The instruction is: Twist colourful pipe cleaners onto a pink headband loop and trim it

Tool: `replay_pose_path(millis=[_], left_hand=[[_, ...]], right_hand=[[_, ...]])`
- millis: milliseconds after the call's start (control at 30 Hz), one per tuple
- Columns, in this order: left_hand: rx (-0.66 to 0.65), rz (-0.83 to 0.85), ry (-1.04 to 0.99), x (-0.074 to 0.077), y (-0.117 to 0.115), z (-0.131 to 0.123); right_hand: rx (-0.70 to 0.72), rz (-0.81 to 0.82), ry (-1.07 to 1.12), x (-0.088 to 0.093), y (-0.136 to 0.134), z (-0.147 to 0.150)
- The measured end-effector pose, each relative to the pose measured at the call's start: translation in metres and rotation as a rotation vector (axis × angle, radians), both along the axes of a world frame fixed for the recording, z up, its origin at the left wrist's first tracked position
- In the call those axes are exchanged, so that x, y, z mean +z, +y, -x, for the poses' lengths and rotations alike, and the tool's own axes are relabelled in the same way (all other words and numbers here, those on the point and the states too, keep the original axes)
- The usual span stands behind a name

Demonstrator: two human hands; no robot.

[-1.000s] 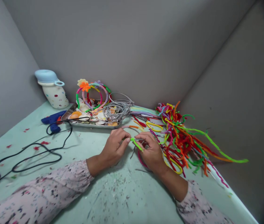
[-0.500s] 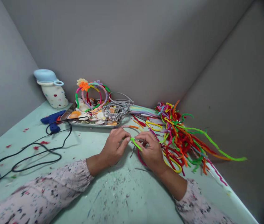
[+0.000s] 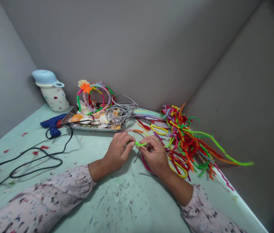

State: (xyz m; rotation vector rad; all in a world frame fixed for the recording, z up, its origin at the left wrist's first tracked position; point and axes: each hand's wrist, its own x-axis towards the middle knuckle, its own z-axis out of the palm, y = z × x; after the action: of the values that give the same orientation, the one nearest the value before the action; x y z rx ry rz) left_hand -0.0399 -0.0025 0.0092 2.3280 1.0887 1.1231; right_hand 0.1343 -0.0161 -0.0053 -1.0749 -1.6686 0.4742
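Between my two hands is a short bright green pipe cleaner [image 3: 141,144], held just above the table. My left hand [image 3: 119,149] pinches its left end between thumb and forefinger. The thumb and fingers of my right hand [image 3: 154,153] are closed at its right part. A multicoloured wire piece wrapped in pipe cleaner, with an orange stretch [image 3: 137,130], runs behind my hands. Part of a dark pink loop [image 3: 146,164] shows by my right hand, and a bare grey wire end [image 3: 136,156] sticks out between the hands. How these join is hidden by my fingers.
A metal tray [image 3: 95,129] holds shells, a coil of grey wire [image 3: 123,111] and flower-trimmed hoops [image 3: 95,89]. To its left are a blue glue gun [image 3: 54,124] with a black cord [image 3: 52,157] and a bottle [image 3: 53,92]. Tangled pipe cleaners [image 3: 187,142] and yellow-handled scissors [image 3: 158,130] lie right.
The free part of the green pipe cleaner has swung up from slanting down to nearly level. My right thumb and fingers have shifted slightly around it; my left hand keeps its pinch.
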Motion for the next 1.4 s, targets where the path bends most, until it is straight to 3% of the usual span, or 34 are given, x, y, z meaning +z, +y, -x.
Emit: replay_pose_path(millis=[767,1200,1400], left_hand=[[-0.007,-0.009,0.03,-0.002,0.0004,-0.0013],[-0.017,-0.018,0.027,-0.0017,-0.0005,-0.0014],[-0.016,-0.012,0.032,-0.002,0.0002,-0.0015]], right_hand=[[-0.01,0.166,0.037,0.004,-0.0025,0.0028],[0.061,0.339,0.132,0.0083,-0.0033,0.0025],[0.06,0.301,0.114,0.0078,-0.0035,0.0022]])
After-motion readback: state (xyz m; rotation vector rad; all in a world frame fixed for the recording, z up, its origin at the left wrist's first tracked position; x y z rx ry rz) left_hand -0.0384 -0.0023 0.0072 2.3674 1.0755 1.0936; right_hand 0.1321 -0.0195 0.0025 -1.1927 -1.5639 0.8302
